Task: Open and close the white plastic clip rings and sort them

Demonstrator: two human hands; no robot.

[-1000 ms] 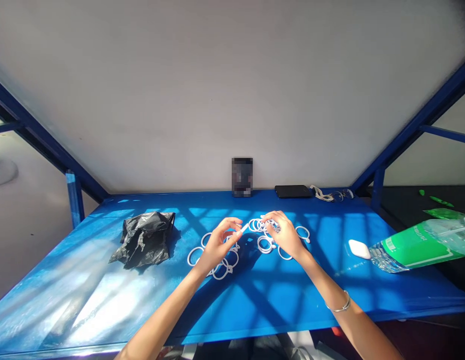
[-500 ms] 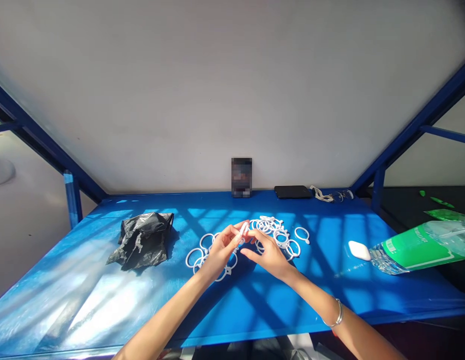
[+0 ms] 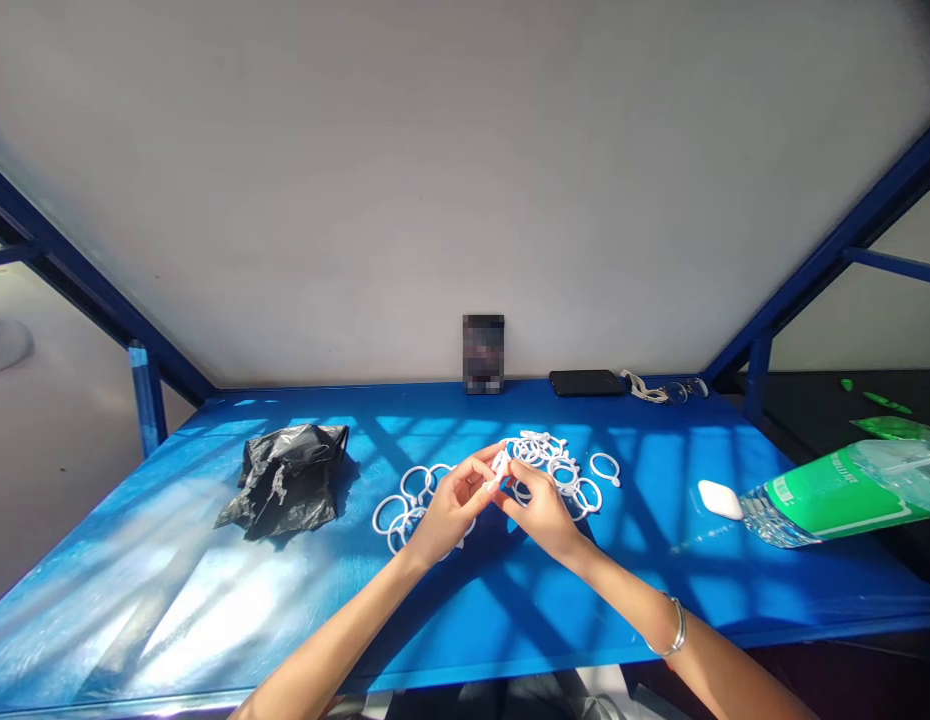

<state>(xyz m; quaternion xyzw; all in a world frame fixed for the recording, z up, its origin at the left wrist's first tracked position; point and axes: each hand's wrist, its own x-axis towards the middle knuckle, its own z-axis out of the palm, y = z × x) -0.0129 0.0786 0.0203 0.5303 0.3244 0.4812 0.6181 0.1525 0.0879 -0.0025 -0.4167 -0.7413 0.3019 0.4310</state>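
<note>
Between my hands, above the middle of the table, is a white plastic curtain ring (image 3: 499, 466), seen nearly edge-on and partly covered by fingers. My left hand (image 3: 459, 507) is closed on it, thumb and fingers pinching its left side. The fingertips of my right hand (image 3: 540, 508) press together at its right side. Several like rings (image 3: 391, 514) lie under and left of my left hand, some overlapping. A second pile of rings (image 3: 562, 473) lies just beyond my right hand, with one loose ring (image 3: 605, 468) to its right.
On the blue table (image 3: 300, 620) a crumpled black plastic bag (image 3: 289, 480) sits left. A phone (image 3: 586, 383) and glasses (image 3: 679, 391) lie along the back, near an upright blurred dark object (image 3: 484, 355). At right are a white case (image 3: 720, 499) and a green-labelled bottle (image 3: 840, 492).
Both hands have shifted slightly right with the ring. My right thumb and fingers, apart before, have closed in on it.
</note>
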